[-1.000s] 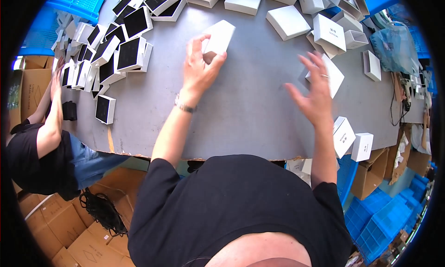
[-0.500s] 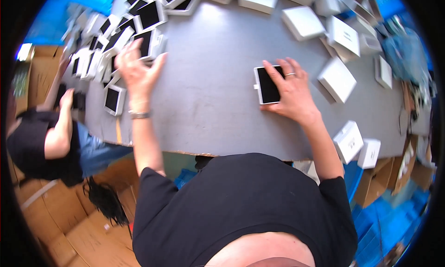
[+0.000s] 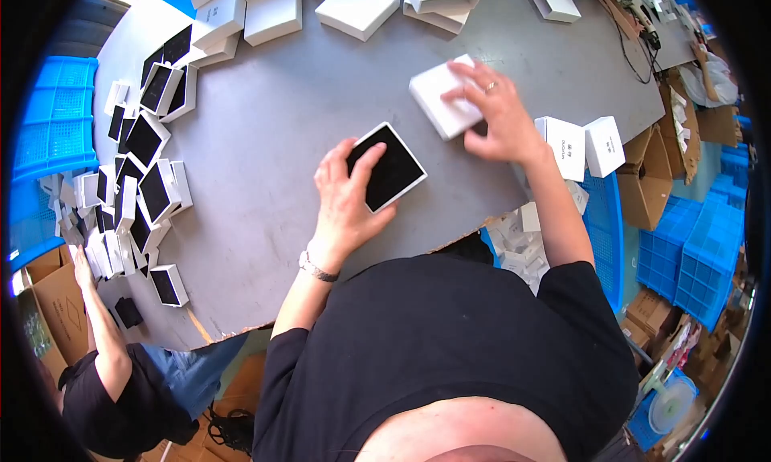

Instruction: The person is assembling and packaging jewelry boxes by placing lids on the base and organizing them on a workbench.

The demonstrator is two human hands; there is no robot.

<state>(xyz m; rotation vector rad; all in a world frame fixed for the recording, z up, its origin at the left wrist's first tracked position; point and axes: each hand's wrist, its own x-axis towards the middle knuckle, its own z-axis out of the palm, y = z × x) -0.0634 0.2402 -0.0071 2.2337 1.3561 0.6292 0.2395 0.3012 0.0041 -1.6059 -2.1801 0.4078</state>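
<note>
My left hand (image 3: 345, 193) grips a shallow white box with a black top (image 3: 393, 171) by its left side, thumb at the near edge and fingers over the black face. It sits at the middle of the table, close to my body. To the right and farther off, my right hand (image 3: 502, 117) is closed on a white box cover (image 3: 438, 93), fingers over its top and thumb at its near side. The cover is slightly blurred, and its inside is hidden. The two pieces are apart.
Several black-topped white boxes (image 3: 147, 139) are heaped along the left of the grey table (image 3: 265, 181). White covers (image 3: 357, 8) line the far side. Two white boxes (image 3: 562, 145) stand at the right edge above a blue crate (image 3: 604, 229). Another person (image 3: 112, 382) works at the left.
My left hand has come from the heap at the left onto the black-topped box. My right hand has let that box go and taken a white cover. The view has turned rightward.
</note>
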